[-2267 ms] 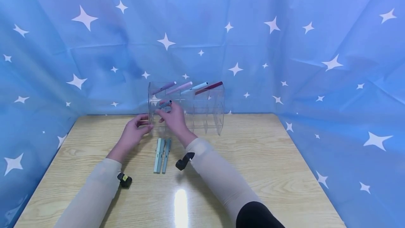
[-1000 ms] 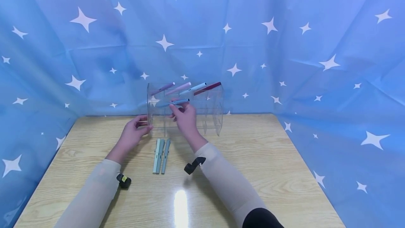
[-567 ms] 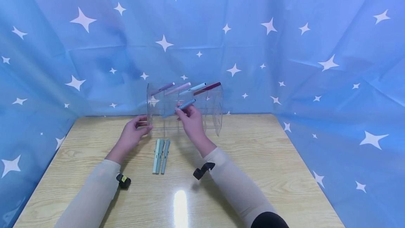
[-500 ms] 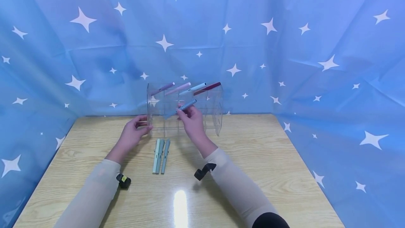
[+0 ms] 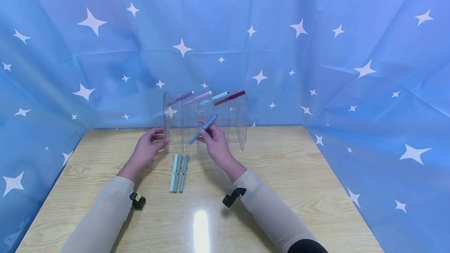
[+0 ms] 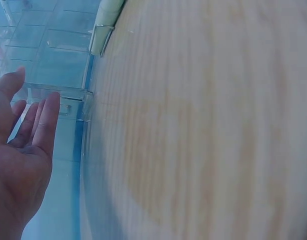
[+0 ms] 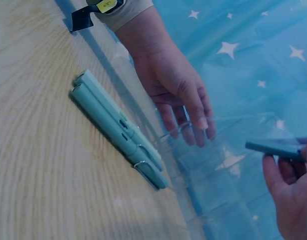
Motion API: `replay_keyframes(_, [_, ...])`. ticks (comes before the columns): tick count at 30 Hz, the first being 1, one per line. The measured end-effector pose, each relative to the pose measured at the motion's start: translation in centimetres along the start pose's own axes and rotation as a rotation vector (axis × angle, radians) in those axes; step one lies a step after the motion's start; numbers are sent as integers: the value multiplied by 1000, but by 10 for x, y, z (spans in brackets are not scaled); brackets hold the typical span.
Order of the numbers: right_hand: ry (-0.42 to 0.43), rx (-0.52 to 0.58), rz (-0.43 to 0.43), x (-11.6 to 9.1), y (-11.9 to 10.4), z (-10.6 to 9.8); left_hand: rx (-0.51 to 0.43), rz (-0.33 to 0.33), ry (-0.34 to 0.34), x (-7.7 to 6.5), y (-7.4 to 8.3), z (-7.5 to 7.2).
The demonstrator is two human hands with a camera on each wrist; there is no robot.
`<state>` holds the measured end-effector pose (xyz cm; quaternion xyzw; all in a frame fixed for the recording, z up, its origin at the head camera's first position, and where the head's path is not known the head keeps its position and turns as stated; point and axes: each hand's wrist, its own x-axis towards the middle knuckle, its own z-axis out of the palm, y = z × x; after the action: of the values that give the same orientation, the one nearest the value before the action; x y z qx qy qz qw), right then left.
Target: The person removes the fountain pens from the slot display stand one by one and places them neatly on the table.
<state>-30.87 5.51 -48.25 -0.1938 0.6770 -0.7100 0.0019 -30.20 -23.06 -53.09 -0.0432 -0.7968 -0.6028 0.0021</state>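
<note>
A clear acrylic rack (image 5: pixel 245 130) stands at the back of the table. My left hand (image 5: pixel 145 149) is at its left side, fingers mostly extended and fingertips on the side panel, as the left wrist view also shows. My right hand (image 5: pixel 218 146) pinches a blue pen (image 5: pixel 203 129) between thumb and fingers in front of the rack. That pen slants, its upper end to the right. On the table before the rack lie a mint pen (image 5: pixel 174 173), a teal pen (image 5: pixel 178 175) and a grey-blue pen (image 5: pixel 184 173), roughly side by side.
Along the rack's top tier rest a purple pen (image 5: pixel 181 97), a pink pen (image 5: pixel 198 98), a light blue pen (image 5: pixel 215 97) and a dark red pen (image 5: pixel 230 98), all slanted. A blue star-patterned curtain (image 5: pixel 225 34) hangs right behind the wooden table (image 5: pixel 299 175).
My right hand has drawn the blue pen from the rack's left part rightward, then down and toward me, and the pen now tilts more steeply. My left hand has stayed at the rack's side.
</note>
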Motion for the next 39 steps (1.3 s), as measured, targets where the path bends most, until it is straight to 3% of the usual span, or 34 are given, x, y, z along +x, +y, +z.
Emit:
replay_keyframes(10, [-47,-75,5,-7,2,-6,2,-13,-9,-2,4,0])
replay_keyframes(19, [-123,-4,19,-16,6,-11,19,-4,0,-1,2,0])
replay_keyframes(25, [-183,-50,39,-22,7,-17,9,-11,-5,-1,2,0])
replay_keyframes(39, [-208,-150,99,-31,7,-21,3,-7,-6,-1,1,-1])
